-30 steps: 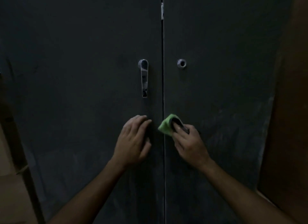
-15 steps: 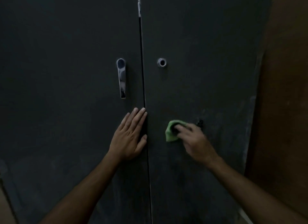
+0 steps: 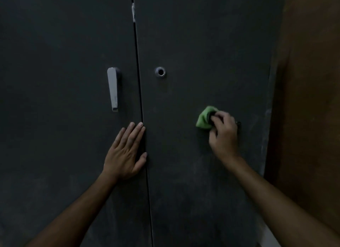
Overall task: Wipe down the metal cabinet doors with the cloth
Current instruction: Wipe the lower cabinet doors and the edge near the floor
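cloth [image 3: 203, 118] further right, bunched

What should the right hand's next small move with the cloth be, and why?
Probably sweep the green cloth further right across the right door. The right hand grips it mid-panel, pale dusty streaks show near that door's right edge, and the left hand lies flat by the seam, steadying the doors.

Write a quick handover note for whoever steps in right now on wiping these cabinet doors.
Left hand: flat, fingers straight, pressing the left door beside the centre seam.
Right hand: grips the bunched green cloth against the right door, mid-height.
Done: cannot tell; pale smears show near the right door's outer edge and lower part.
Left: those smears, the left door, the handle.
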`<action>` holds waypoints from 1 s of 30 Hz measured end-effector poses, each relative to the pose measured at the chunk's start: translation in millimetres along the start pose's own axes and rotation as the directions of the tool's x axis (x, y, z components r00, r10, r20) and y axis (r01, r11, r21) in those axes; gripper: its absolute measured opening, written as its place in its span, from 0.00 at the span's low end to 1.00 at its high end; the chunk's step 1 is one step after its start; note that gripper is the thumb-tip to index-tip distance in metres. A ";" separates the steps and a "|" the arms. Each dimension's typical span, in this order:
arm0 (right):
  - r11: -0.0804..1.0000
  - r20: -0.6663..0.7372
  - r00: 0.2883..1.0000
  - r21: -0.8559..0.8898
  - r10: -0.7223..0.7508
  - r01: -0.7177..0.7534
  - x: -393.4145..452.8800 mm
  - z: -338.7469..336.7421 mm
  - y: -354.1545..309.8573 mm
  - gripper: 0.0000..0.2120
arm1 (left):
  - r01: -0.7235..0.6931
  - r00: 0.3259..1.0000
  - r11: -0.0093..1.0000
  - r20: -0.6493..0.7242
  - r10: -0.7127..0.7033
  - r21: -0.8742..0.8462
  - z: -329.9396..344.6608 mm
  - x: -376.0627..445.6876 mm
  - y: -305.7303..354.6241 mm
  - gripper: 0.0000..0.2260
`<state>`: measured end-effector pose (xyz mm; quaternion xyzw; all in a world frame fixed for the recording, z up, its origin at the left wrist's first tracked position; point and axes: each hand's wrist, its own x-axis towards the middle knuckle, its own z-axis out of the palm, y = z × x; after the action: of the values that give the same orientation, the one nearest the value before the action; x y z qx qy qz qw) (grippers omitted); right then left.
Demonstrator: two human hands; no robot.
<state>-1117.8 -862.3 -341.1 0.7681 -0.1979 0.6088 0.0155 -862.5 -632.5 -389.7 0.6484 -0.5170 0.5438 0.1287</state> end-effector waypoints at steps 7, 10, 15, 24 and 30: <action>0.962 0.097 0.959 0.085 -0.266 0.259 15.3 47.1 -115.6 0.18 | 0.024 1.000 1.000 -0.016 -0.024 -0.016 0.4 -1.8 -1.2 0.40; 0.856 0.314 0.798 0.132 -0.514 0.500 -18.8 42.4 -96.8 0.19 | 0.024 1.000 0.999 -0.009 -0.025 -0.041 0.3 -2.1 -4.3 0.42; 0.953 0.188 0.935 0.065 -0.302 0.295 27.7 22.5 -76.7 0.15 | 0.042 0.999 0.993 -0.027 -0.046 -0.110 -0.9 -0.4 -2.5 0.42; 0.827 0.342 0.763 0.086 -0.548 0.555 -21.8 18.5 -51.3 0.14 | 0.096 0.995 0.982 -0.005 -0.098 -0.166 -12.3 3.4 5.1 0.40; 0.999 -0.057 0.998 0.029 0.021 -0.019 33.9 12.0 -32.9 0.18 | 0.126 0.989 0.967 -0.043 -0.138 -0.221 -15.0 35.7 49.7 0.34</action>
<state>-1090.0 -844.9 -305.2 0.7484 -0.1963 0.6335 0.0043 -915.9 -662.0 -373.7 0.6474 -0.5251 0.4928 0.2497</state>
